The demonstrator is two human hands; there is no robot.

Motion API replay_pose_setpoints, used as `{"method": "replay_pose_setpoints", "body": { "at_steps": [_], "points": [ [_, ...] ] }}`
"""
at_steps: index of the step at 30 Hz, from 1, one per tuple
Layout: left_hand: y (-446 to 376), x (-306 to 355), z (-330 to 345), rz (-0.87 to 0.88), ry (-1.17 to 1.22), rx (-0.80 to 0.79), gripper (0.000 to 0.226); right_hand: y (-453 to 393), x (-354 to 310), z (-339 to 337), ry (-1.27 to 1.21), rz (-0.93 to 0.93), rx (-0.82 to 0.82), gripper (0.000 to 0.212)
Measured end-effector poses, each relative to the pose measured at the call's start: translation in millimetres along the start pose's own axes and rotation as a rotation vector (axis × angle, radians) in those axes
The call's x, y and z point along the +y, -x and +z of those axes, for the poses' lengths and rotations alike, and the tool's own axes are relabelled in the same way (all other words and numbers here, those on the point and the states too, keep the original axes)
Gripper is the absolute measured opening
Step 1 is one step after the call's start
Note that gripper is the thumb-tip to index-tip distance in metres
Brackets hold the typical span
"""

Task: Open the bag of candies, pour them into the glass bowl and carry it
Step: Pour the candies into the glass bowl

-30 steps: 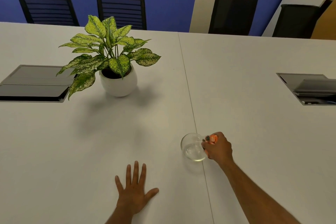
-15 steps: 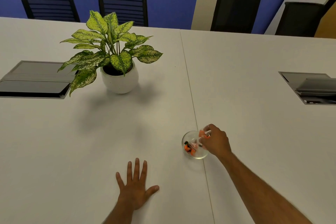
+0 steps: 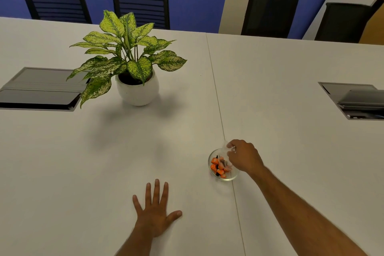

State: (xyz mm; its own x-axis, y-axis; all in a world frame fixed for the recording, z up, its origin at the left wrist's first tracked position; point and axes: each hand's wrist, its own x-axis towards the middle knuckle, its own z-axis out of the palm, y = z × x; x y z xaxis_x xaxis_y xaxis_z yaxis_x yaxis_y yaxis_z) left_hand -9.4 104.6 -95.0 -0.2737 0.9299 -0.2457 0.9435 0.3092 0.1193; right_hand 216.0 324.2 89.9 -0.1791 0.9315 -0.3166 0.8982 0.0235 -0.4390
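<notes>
A small glass bowl (image 3: 232,177) stands on the white table near the seam between two tabletops. Several orange and black wrapped candies (image 3: 217,168) lie inside it. My right hand (image 3: 244,157) hovers over the bowl's right side, fingers pinched on a clear plastic bag (image 3: 225,145) that hangs above the bowl and looks almost empty. My left hand (image 3: 154,212) lies flat on the table to the left of the bowl, fingers spread, holding nothing.
A potted plant (image 3: 133,68) in a white pot stands at the middle left. Grey cable hatches are set into the table at the left (image 3: 39,89) and right (image 3: 357,100) edges. Black chairs (image 3: 270,10) line the far side.
The candies have dropped from the bag into the bowl, which was empty a second ago. My right hand has lifted the bag a little. My left hand has stayed flat.
</notes>
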Motion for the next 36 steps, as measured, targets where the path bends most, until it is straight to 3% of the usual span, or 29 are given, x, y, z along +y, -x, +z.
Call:
{"method": "replay_pose_setpoints", "body": {
  "at_steps": [11, 14, 16, 20, 22, 24, 27, 29, 34, 36],
  "points": [
    [0, 2, -4, 0.018, -0.019, -0.027, 0.104, 1, -3, -15, -0.049, 0.004, 0.122, 0.026],
    [1, 2, -3, -0.01, -0.007, -0.089, 0.101, 7, 1, -17, -0.194, 0.015, 0.164, 0.022],
    [4, 3, -12, -0.039, 0.074, -0.089, 0.103, 16, 4, -17, -0.425, 0.043, 0.164, 0.018],
    [5, 30, -55, -0.212, 0.446, -0.192, 0.093, 47, 0, -7, -0.887, 0.107, 0.056, 0.015],
    [5, 50, -82, -0.315, 0.858, -0.04, 0.078, 65, -5, 6, -0.991, 0.115, -0.001, 0.009],
    [4, 69, -105, -0.406, 1.367, -0.01, 0.061, 80, -8, 23, -1.033, 0.124, -0.064, 0.008],
    [3, 84, -127, -0.483, 1.711, -0.201, 0.059, 94, -6, 52, -1.055, 0.152, -0.114, 0.014],
    [5, 89, -131, -0.476, 1.695, -0.231, 0.051, 100, -5, 68, -1.035, 0.162, -0.13, 0.012],
    [17, 90, -116, -0.386, 1.302, 0.129, 0.033, 112, 1, 94, -0.884, 0.173, -0.074, 0.011],
    [22, 80, -104, -0.302, 1.144, 0.167, 0.03, 117, 5, 103, -0.75, 0.149, -0.024, 0.013]
  ]
}}
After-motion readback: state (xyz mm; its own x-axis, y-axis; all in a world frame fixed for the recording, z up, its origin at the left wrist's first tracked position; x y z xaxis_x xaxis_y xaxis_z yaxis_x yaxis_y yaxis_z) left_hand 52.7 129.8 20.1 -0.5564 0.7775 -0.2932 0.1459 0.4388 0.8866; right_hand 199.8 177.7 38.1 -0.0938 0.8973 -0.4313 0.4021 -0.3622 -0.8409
